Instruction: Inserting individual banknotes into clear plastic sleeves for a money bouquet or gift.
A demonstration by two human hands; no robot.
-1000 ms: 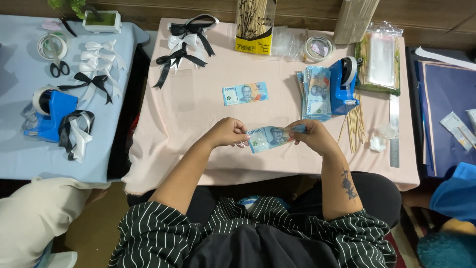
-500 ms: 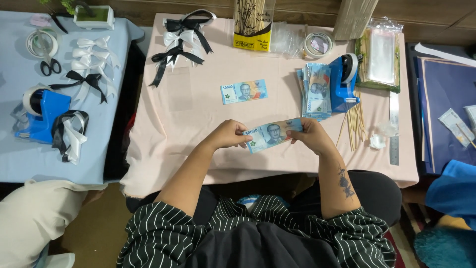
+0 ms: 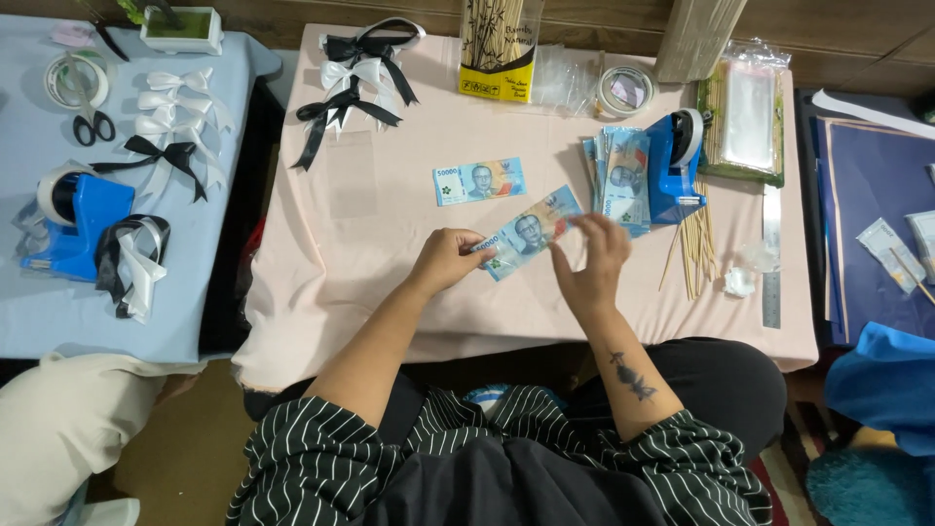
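Between the left hand's fingers (image 3: 466,255) sat a smooth, blue-printed paper banknote (image 3: 531,232); beneath them lay matt pink cloth table cover (image 3: 390,263), beyond them a glossy blue plastic tape dispenser (image 3: 672,170).

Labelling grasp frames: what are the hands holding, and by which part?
Left hand pinches the blue paper banknote by its left short end. Right hand hovers by its right end, holding nothing.

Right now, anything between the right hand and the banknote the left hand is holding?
Nothing visible. The right hand hovers at the banknote near its right end, which the left hand pinches at its left end.
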